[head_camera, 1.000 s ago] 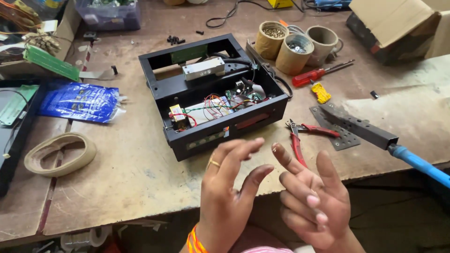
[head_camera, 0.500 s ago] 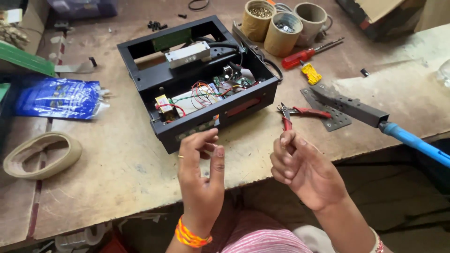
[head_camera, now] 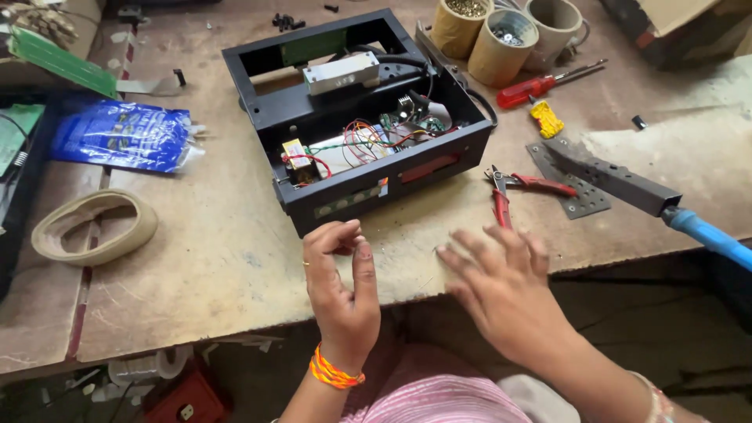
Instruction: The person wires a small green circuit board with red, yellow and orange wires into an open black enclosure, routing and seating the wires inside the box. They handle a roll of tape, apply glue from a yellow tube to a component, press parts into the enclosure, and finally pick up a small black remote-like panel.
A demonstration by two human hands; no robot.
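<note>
An open black electronics box (head_camera: 356,117) with coloured wires and small circuit boards inside lies on the worn wooden bench (head_camera: 219,258). My left hand (head_camera: 342,286), with an orange thread band at the wrist, hovers just in front of the box, fingers curled in toward the thumb. Anything pinched there is hidden. My right hand (head_camera: 501,286) is blurred and lies spread flat over the bench's front edge, fingers apart, holding nothing. Red-handled pliers (head_camera: 517,188) lie just beyond its fingertips.
Right of the box are a perforated metal plate (head_camera: 583,196), a dark metal bar with a blue handle (head_camera: 642,196), a red screwdriver (head_camera: 533,86), a yellow piece (head_camera: 546,120) and cardboard tubes (head_camera: 501,35) of small parts. A blue plastic bag (head_camera: 117,137) and a tape roll (head_camera: 94,227) lie left.
My right hand has opened from a pinch and dropped flat onto the bench edge. My left hand has curled its fingers closer. The view has shifted slightly.
</note>
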